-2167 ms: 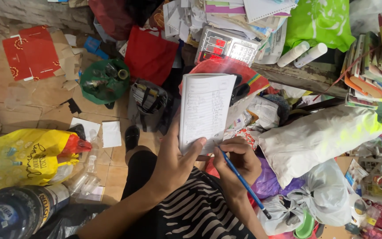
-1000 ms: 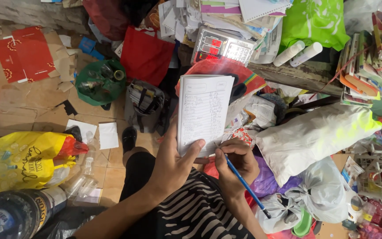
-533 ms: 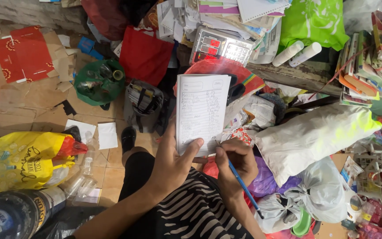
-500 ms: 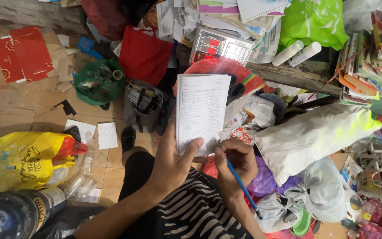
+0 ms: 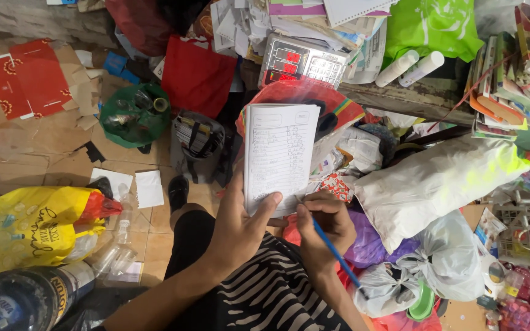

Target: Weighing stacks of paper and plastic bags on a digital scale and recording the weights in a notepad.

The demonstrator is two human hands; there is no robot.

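Notepad (image 5: 280, 156) paper, white and ruled, carries handwritten lines down its upper half, with the lower part of the sheet bare. It stands nearly upright at the middle of the scene, in front of a red folder (image 5: 305, 98). The left hand (image 5: 240, 224) grips its near left corner, thumb pressed over the front of the page and fingers hidden behind it. The right hand (image 5: 326, 224) is clenched around a blue pen (image 5: 332, 251), whose tip meets the near edge of the sheet just beside the left thumb; the barrel slants near and right past the wrist. Farther off, a digital scale (image 5: 302, 61) with red displays sits among stacked papers. A yellow plastic bag (image 5: 29, 230) lies at the near left, and a white sack (image 5: 437, 181) at the right.
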